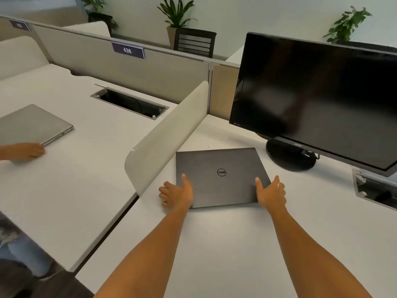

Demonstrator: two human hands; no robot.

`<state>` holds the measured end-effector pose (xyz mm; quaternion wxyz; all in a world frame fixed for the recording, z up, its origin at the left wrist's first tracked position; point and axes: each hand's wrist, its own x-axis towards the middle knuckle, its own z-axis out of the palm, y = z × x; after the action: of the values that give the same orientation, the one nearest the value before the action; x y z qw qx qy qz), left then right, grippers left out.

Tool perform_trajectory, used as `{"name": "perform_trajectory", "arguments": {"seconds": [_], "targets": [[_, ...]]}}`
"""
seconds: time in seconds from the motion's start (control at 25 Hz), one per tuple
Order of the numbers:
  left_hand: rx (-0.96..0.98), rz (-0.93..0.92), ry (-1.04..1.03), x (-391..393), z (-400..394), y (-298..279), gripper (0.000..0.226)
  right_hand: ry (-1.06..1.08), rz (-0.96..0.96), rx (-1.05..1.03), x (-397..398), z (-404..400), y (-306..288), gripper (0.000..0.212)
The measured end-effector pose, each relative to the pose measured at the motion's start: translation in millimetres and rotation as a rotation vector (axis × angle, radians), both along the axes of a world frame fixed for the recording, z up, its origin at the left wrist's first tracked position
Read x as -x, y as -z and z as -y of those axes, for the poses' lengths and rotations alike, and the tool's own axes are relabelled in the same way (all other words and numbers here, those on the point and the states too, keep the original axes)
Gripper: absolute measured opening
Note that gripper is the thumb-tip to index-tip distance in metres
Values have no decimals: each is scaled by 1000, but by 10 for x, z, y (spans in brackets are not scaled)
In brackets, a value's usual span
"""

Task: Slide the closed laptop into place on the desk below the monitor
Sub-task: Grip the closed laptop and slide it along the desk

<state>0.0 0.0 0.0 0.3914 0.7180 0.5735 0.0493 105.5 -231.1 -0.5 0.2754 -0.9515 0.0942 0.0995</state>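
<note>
A closed dark grey laptop (221, 160) with a round logo on its lid lies flat on the white desk (214, 244), left of and in front of the black monitor (318, 100) and its round stand (290, 155). My left hand (178, 193) holds the laptop's near left corner, thumb on the lid and fingers curled down beside the left edge. My right hand (271, 193) holds the near right corner, thumb on the lid and fingers round the right edge.
A low cream divider (167, 134) runs close along the laptop's left side. An open cable hatch (376, 190) sits in the desk at the right, under the monitor's corner. On the neighbouring desk another person's hand (28, 150) touches a silver laptop (32, 123).
</note>
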Motion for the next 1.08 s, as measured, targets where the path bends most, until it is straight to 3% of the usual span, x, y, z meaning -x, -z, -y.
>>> {"name": "perform_trajectory", "arguments": {"seconds": [0.08, 0.24, 0.44, 0.72, 0.92, 1.08], "targets": [[106, -29, -69, -87, -40, -26, 76, 65, -80, -82, -70, -17, -12, 86], [284, 9, -153, -284, -73, -124, 77, 14, -129, -38, -257, -32, 18, 80], [337, -38, -127, -391, -174, -165, 64, 29, -235, -63, -531, 31, -35, 82], [419, -15, -73, -352, -369, -197, 65, 155, -282, -85, -478, -33, 58, 92], [367, -126, 92, -291, -365, -100, 71, 129, -254, -60, -482, -15, 59, 81], [440, -36, 88, -260, -363, -78, 79, 73, -289, -49, -418, 74, -14, 71]]}}
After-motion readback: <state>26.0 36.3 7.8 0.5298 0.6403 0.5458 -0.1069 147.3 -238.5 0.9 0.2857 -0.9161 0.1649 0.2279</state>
